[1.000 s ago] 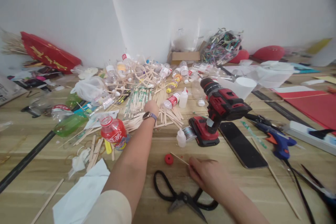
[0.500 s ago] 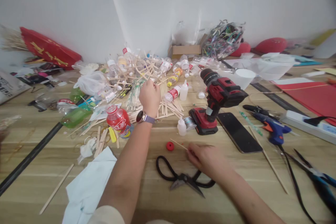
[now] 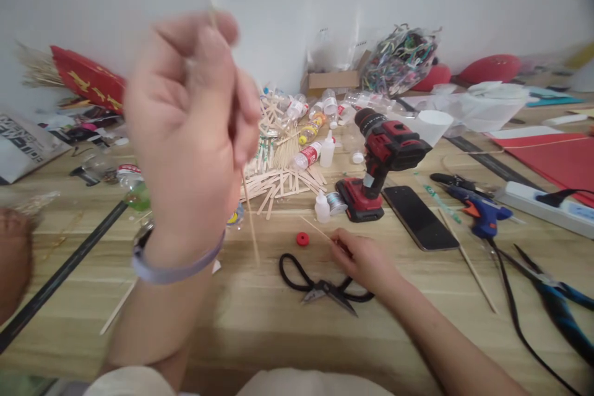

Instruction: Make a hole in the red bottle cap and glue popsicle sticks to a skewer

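Head view: left hand (image 3: 188, 117), now upper left, pinches a long stick (image 3: 250, 216).
Right hand (image 3: 358, 255), below centre, still pinches a short stick (image 3: 316, 229).

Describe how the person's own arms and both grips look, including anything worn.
Both are human and ungloved. Above the left grip, the wrist wears a watch with a smooth lavender strap; its face is hidden. A pale cream sleeve shows at the bottom edge. The right grip has a bare wrist and forearm.

Hands (image 3: 185, 130) pinching thin sticks (image 3: 251, 216); scissors (image 3: 327, 288) on table (image 3: 250, 334).
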`<state>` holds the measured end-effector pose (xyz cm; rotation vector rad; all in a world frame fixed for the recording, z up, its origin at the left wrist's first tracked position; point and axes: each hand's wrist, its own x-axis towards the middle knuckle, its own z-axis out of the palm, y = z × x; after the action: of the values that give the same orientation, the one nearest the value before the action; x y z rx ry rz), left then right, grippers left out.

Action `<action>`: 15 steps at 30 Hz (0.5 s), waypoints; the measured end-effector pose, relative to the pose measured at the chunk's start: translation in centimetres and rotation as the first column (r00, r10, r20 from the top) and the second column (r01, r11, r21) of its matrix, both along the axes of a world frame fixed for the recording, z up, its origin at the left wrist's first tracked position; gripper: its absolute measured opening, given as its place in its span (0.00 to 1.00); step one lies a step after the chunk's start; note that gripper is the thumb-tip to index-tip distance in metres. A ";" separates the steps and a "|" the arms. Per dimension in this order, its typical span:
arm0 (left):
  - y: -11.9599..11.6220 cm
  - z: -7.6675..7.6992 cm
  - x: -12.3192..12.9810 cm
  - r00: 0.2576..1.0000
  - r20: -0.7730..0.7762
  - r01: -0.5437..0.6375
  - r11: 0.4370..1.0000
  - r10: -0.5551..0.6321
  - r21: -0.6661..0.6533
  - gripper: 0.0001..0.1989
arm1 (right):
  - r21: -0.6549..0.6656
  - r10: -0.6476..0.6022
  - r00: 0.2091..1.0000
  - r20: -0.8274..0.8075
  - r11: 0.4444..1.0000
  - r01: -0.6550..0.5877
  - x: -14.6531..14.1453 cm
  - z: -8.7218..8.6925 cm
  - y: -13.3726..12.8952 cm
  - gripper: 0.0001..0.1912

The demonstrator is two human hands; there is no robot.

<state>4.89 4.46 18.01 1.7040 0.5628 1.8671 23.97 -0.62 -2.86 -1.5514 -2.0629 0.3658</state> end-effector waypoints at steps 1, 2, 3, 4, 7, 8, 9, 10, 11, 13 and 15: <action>-1.1 -1.0 -0.7 0.987 -0.104 0.102 0.979 -0.122 -0.179 0.09 | -0.016 0.000 0.999 -0.054 1.000 -0.001 -0.1 0.1 0.0 0.14; -2.0 -2.5 -1.3 0.945 -0.186 0.180 0.901 -0.270 -0.395 0.13 | -0.031 0.001 0.994 -0.105 1.000 -0.004 -0.3 0.2 0.0 0.15; -2.7 -4.3 -1.9 0.871 -0.224 0.224 0.758 -0.438 -0.613 0.17 | -0.045 0.004 0.988 -0.152 0.999 -0.011 -0.5 0.3 0.0 0.16; -3.4 -6.3 -2.4 0.807 -0.198 0.220 0.594 -0.557 -0.774 0.19 | -0.059 0.009 0.981 -0.192 0.998 -0.020 -0.7 0.4 -0.1 0.16; -4.5 -12.2 -3.2 0.768 -0.058 0.149 0.266 -0.637 -0.952 0.15 | -0.099 0.024 0.962 -0.272 0.994 -0.053 -1.4 0.6 -0.6 0.16; -4.7 -13.8 -3.4 0.769 -0.035 0.138 0.220 -0.638 -0.966 0.16 | -0.117 0.032 0.953 -0.300 0.991 -0.070 -1.6 0.6 -0.8 0.16; -4.9 -15.0 -3.4 0.778 -0.025 0.131 0.200 -0.628 -0.971 0.17 | -0.139 0.038 0.942 -0.334 0.986 -0.089 -1.9 0.6 -1.0 0.16; -5.0 -16.0 -3.4 0.780 -0.012 0.137 0.189 -0.626 -0.972 0.17 | -0.162 0.041 0.928 -0.370 0.981 -0.108 -2.1 0.6 -1.2 0.15; -5.0 -16.6 -3.3 0.778 -0.005 0.143 0.185 -0.628 -0.972 0.18 | -0.185 0.042 0.914 -0.403 0.975 -0.127 -2.4 0.6 -1.4 0.15; -5.1 -17.5 -3.2 0.766 0.011 0.166 0.181 -0.643 -0.969 0.19 | -0.219 0.042 0.898 -0.438 0.964 -0.152 -2.8 0.6 -1.7 0.13; -5.1 -18.0 -3.0 0.750 0.025 0.187 0.176 -0.661 -0.967 0.19 | -0.235 0.038 0.901 -0.431 0.960 -0.152 -3.2 0.6 -1.9 0.12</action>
<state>1.84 -0.65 0.04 1.1366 0.9437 0.4046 20.82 -2.56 -2.28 -1.3618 -1.7988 0.9617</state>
